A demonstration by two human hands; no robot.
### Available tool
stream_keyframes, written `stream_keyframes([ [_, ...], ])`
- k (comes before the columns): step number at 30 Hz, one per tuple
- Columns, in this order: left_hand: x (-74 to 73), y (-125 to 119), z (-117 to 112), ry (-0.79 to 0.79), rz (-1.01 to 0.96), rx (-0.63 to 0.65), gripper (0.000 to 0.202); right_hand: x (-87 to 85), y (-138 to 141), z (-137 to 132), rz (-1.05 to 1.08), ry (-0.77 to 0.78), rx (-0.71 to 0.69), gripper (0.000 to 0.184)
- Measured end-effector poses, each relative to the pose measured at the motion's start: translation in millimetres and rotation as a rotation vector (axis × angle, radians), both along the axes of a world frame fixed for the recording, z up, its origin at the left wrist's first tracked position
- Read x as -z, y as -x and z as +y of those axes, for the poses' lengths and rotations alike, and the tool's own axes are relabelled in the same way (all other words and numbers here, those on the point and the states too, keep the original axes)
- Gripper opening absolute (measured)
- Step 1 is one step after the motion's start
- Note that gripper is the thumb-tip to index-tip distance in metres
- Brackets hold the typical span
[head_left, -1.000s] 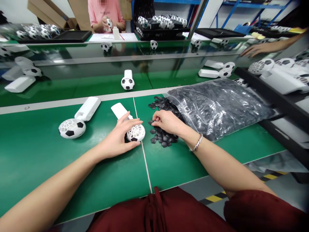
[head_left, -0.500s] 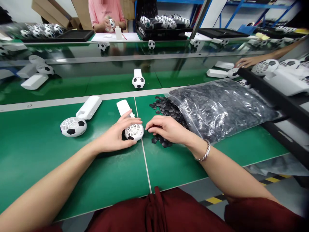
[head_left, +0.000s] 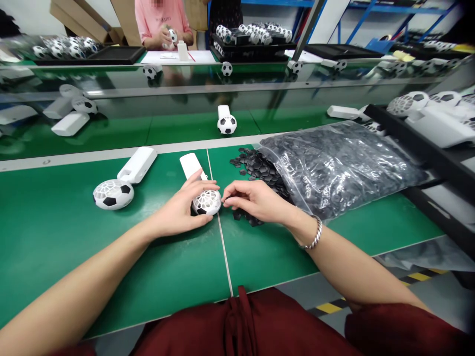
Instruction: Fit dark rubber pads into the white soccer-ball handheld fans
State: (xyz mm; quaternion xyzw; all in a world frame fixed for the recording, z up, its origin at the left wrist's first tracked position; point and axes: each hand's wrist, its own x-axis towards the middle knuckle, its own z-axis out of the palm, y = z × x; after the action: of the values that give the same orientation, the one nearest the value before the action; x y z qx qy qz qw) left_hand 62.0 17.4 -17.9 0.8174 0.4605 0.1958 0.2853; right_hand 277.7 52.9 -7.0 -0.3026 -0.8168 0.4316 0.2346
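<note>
My left hand point(head_left: 180, 210) grips the football-shaped head of a white handheld fan point(head_left: 205, 201), whose handle point(head_left: 190, 165) points away from me on the green table. My right hand point(head_left: 256, 200) is pinched at the right side of that head, thumb and forefinger closed on a small black piece I can barely see. Just under and behind the right hand lies a loose pile of black pentagon pieces point(head_left: 256, 168), spilling from an open clear plastic bag point(head_left: 334, 165) full of them.
A second football fan point(head_left: 122, 183) lies to the left. Beyond a grey rail, a green conveyor point(head_left: 166, 126) carries another fan point(head_left: 225, 120) and more white parts. A black tray point(head_left: 426, 143) of fans juts in at right. A person in pink sits across.
My right hand left the pile of black pieces and came left to the fan head. The fan on the conveyor travelled right. A co-worker's hand at the far right has withdrawn.
</note>
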Motion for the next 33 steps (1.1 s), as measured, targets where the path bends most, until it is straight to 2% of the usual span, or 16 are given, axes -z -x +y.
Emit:
stream_keyframes([
  [3, -0.1, -1, -1, 0.007, -0.011, -0.018, 0.052, 4.1, 3, -1, 0.062, -0.075, 0.037, 0.006],
  [8, -2.1, -7, -4, 0.024, -0.044, -0.105, 0.049, 10.8, 10, -3, 0.133, 0.152, 0.044, 0.006],
  [11, -2.0, -11, -6, 0.019, -0.064, -0.133, 0.045, 14.9, 15, -3, 0.161, 0.193, 0.058, 0.005],
  [15, 0.3, -15, -6, -0.014, -0.097, -0.158, 0.036, 19.2, 18, -2, 0.199, 0.262, 0.097, 0.013],
  [19, 2.6, -19, -7, -0.033, -0.102, -0.154, 0.029, 20.6, 21, 0, 0.148, 0.269, 0.117, 0.020],
  [26, 2.3, -17, -5, -0.070, -0.107, -0.123, 0.028, 19.0, 20, 6, 0.101, 0.153, 0.138, 0.020],
  [29, 0.6, -14, -5, -0.040, -0.091, -0.098, 0.029, 17.3, 7, 20, 0.058, -0.008, 0.280, 0.017],
  [31, 0.2, -13, -5, -0.038, -0.095, -0.102, 0.028, 18.4, -2, 29, -0.059, -0.149, 0.394, 0.013],
  [33, 0.5, -12, -4, -0.054, -0.107, -0.102, 0.028, 21.6, -8, 35, -0.214, -0.222, 0.413, 0.012],
])
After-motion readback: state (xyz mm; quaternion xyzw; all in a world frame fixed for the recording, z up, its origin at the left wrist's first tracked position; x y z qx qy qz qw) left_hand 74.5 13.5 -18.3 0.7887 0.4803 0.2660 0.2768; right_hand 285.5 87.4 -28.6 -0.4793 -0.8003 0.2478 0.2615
